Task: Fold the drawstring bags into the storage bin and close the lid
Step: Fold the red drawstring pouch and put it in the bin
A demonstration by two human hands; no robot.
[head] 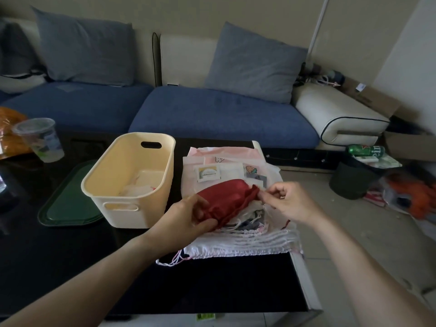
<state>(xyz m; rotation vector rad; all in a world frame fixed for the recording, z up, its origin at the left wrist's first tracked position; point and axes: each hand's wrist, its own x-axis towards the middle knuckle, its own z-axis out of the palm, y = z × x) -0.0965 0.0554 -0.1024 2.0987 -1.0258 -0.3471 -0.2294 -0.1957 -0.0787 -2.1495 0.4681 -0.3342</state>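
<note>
Drawstring bags point(236, 234), mostly white and pink, lie piled at the right end of a black table point(224, 284), with a red bag point(226, 197) lifted just above them. Left of the pile stands a cream storage bin point(132, 175), open, a few pale things inside; its green lid point(68, 199) lies flat beyond it, near a plastic cup point(40, 140). The left hand point(188, 215) grips the red bag's lower end, fingers curled; the right hand point(285, 199) pinches its gathered mouth.
</note>
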